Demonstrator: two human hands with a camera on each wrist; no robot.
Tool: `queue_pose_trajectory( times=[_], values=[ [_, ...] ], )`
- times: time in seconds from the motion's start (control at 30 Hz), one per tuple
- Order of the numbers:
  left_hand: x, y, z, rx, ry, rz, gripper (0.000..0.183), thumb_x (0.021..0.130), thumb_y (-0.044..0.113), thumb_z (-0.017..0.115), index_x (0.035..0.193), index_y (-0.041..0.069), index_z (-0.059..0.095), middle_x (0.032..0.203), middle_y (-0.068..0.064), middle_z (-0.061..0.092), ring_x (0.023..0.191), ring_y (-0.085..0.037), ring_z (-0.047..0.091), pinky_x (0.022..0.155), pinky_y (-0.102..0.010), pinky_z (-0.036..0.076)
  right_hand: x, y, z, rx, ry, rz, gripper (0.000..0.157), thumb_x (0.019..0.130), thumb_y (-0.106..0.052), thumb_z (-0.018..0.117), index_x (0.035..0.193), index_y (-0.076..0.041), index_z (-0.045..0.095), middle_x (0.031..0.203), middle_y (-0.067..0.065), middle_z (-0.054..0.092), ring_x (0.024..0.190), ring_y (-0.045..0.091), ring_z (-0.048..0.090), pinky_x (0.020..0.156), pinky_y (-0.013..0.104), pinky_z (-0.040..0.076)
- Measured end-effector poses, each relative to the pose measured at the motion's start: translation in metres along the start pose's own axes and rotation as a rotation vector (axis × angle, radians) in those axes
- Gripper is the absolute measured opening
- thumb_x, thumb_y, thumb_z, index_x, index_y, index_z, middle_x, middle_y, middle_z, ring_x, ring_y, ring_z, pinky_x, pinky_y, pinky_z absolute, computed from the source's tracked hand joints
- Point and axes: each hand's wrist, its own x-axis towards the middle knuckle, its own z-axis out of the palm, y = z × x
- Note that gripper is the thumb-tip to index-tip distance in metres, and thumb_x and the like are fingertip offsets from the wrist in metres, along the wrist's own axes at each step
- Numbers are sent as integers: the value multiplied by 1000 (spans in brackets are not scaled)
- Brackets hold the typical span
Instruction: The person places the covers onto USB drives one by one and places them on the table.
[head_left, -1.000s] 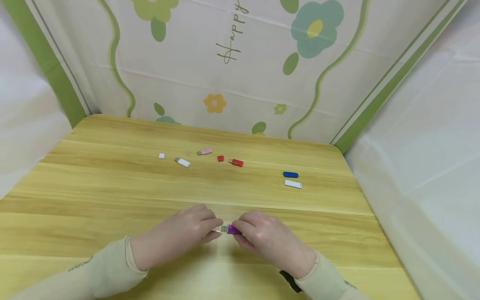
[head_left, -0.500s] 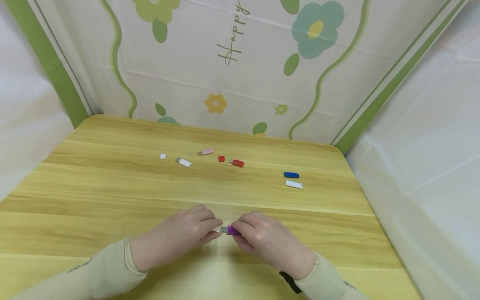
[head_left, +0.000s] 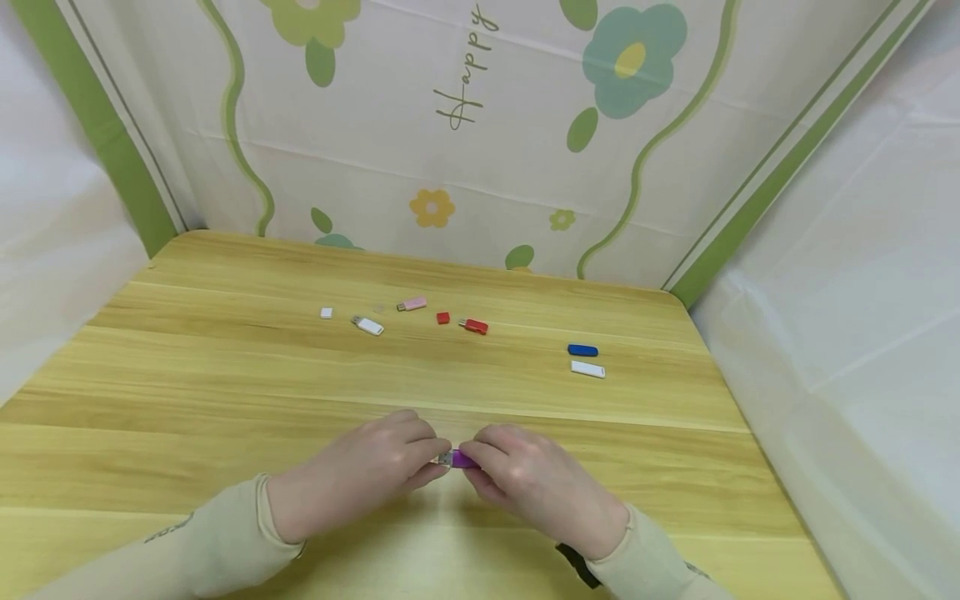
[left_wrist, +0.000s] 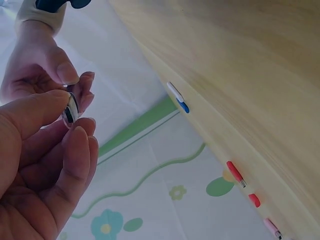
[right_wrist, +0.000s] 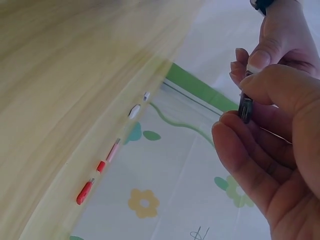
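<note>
1. Flanking the purple USB stick (head_left: 466,459), we see the right hand (head_left: 536,475) pinching its body, the left hand (head_left: 367,467) pinching a clear cap (head_left: 448,466) at its plug end.
2. The cap has drawn nearer the stick; we judge capping partly done, its seating uncertain.
3. The stick, violet and nearly level, lies over the table (head_left: 225,375).
4. Beyond the stick, we note a white piece (head_left: 588,369) and blue piece (head_left: 582,350) rightward, then a red stick (head_left: 474,327).

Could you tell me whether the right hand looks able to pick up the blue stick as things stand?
Probably not yet: the right hand pinches the purple drive. Otherwise the way looks free; only the white stick lies close beside the blue stick, on its near side.
</note>
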Motion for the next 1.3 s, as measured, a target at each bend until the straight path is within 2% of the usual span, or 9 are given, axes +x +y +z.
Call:
queue_pose_trajectory(
  times=[0.2,0.37,0.63,0.9,1.03,1.3],
  values=[
    [0,0,0,-15,3,-7,17,79,10,82,91,5,70,81,3,61,73,-10,56,67,-16,48,1,0,3,-21,27,0,21,79,-6,82,98,-4,73,90,-1,65,77,7,60,73,10,49],
    [1,1,1,1,3,-1,18,78,9,83,88,5,68,79,3,59,71,-9,55,65,-16,47,2,-1,6,-51,28,13,15,82,-7,80,96,-5,73,88,-2,64,75,7,59,71,10,48],
    [2,1,4,9,11,17,21,75,6,84,83,6,65,74,4,56,67,-9,50,61,-15,44,3,0,7,-134,50,-59,15,79,-6,82,89,-5,71,82,-2,61,70,6,56,67,8,47],
    [0,-3,3,4,-63,-29,27,74,15,87,93,5,71,82,3,62,74,-11,56,69,-18,49,2,-1,5,-100,23,-16,12,81,-6,79,91,-4,73,83,-1,63,70,6,57,66,10,48],
    [-2,-5,3,17,-63,-42,26,75,18,87,91,6,70,80,3,62,73,-11,55,68,-17,48,2,-1,5,-90,16,-13,14,80,-6,81,92,-4,73,83,-1,63,70,7,58,67,10,49],
    [1,-5,4,4,-55,7,24,75,18,86,79,9,64,71,5,56,65,-8,50,61,-14,44,3,-1,4,-99,3,-36,13,80,-6,80,91,-5,72,82,-2,61,70,6,55,67,9,47]
  ],
)
